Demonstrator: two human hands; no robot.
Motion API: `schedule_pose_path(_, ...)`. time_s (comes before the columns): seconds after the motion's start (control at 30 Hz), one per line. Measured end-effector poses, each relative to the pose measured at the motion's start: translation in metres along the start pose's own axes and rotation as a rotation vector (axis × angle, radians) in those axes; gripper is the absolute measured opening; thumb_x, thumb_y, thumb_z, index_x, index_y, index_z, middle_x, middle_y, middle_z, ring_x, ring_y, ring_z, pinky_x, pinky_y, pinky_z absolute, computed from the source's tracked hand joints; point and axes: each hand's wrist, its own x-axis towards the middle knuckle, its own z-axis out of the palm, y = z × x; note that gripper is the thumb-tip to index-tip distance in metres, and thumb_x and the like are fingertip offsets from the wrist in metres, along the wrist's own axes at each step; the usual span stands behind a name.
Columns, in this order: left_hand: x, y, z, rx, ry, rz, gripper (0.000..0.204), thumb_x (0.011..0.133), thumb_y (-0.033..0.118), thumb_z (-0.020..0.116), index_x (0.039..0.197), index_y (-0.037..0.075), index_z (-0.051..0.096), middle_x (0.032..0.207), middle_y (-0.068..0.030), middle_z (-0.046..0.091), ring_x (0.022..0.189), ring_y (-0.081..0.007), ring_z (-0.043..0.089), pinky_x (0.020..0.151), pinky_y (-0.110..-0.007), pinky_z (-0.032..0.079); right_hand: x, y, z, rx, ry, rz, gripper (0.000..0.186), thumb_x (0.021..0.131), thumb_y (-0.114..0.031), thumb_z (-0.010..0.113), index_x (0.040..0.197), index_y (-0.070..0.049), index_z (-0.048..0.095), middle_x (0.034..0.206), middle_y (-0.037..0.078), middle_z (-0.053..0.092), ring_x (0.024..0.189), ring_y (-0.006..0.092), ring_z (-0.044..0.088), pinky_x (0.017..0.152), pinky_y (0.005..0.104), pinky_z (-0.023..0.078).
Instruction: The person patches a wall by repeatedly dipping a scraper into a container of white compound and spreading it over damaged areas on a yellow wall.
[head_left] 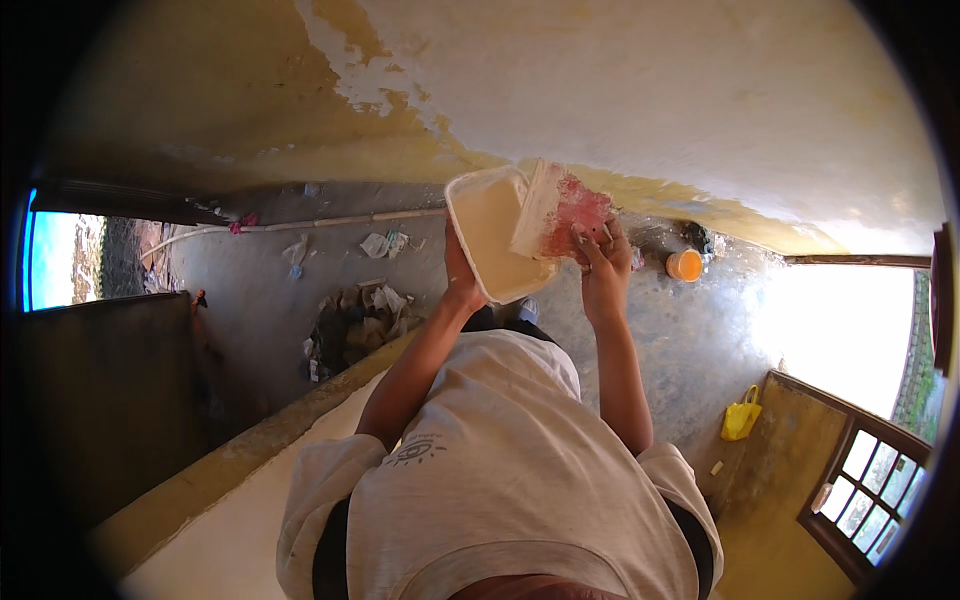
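The bare left hand (460, 268) is bent in a grip, most of its fingers out of sight; the bare left forearm (418, 355) slants back from them, down and outward to a bent elbow. To the right of those fingers, the bare right hand (604, 268) is raised in a pinching grip, the bare right forearm (621, 375) nearly straight below its fingers.
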Motion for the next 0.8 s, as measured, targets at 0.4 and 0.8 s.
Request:
schedule_pose_path(0.4, -0.015, -0.034, -0.028, -0.022, 0.033, -0.133, 0.074, 0.103, 0.065, 0.029, 0.155, 0.014, 0.042, 0.150, -0.0116, 0.052, 0.134, -0.0336, 0.055, 0.108, -0.054, 0.049, -0.019, -0.005, 0.005, -0.879, -0.262, -0.396, 0.015, 0.092, -0.010, 0.072, 0.103, 0.000, 0.066, 0.067, 0.010, 0.056, 0.060, 0.0072, 0.048, 0.057, 0.0269, 0.044)
schedule_pose_path(0.8, 0.043, 0.006, 0.002, 0.058, -0.035, 0.001, 0.079, 0.102, 0.073, 0.027, 0.154, 0.016, 0.043, 0.150, -0.0082, 0.053, 0.137, -0.0295, 0.053, 0.114, -0.051, 0.045, 0.018, -0.018, 0.010, 0.228, -0.087, 0.144, 0.024, 0.101, -0.005, 0.058, 0.123, 0.005, 0.060, 0.116, 0.012, 0.070, 0.102, 0.0161, 0.071, 0.088, 0.0288, 0.058)
